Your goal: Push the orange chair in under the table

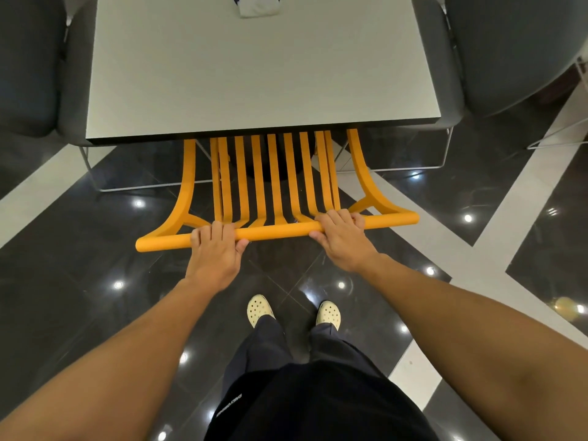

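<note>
Under table (261,71) edge, orange chair (276,232).

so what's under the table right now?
The orange chair's slats run under the table's near edge, beside a dark round base and wire legs. The seat is hidden by the tabletop.

Matt orange chair (276,232), maybe plastic — smooth matt grey table (254,74) — glossy dark polished floor (79,297), reflecting lights.
</note>
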Demonstrator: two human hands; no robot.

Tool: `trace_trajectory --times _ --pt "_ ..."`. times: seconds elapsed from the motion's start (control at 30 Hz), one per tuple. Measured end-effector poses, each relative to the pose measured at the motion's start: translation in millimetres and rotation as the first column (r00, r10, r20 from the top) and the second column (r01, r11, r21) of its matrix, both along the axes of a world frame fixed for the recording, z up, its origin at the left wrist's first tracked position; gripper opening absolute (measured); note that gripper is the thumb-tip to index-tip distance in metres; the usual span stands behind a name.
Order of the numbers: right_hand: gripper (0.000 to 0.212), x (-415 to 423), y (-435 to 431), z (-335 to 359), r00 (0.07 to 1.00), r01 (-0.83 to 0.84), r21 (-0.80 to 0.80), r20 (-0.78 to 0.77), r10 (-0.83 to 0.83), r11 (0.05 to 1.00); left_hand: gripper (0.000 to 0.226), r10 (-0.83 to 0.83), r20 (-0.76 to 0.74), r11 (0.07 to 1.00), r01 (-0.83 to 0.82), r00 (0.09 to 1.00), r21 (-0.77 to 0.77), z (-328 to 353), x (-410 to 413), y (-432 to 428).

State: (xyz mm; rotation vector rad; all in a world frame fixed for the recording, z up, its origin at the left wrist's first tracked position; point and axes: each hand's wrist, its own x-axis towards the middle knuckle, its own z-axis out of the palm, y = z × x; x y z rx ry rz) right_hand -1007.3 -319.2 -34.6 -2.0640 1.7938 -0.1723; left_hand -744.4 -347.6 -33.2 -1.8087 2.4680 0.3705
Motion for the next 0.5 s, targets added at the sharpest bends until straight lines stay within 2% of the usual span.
trace_trajectory --times 0.13,0.27,0.37,0.5 --pt "0.035 -18 -2 -2 1.000 -0.001 0.001 0.019 0.001 1.000 0.032 0.010 -0.047 0.999 -0.008 0.999 0.039 4 -15 5" --pt "0.039 -17 0 -2 0.995 0.021 -0.039 -0.094 -0.024 0.999 0.034 -0.006 -0.094 0.998 0.012 0.996 0.062 5 -16 5" --pt "0.041 4 2 0 0.990 0.049 -0.050 -0.131 -0.055 0.998 0.033 -0.024 -0.083 0.998 0.028 0.996 0.048 1 1 0" --pt "0.035 10 0 0 0.996 0.027 -0.022 -0.084 -0.029 0.999 0.030 -0.018 -0.039 0.999 0.020 0.999 0.039 2 9 -4"
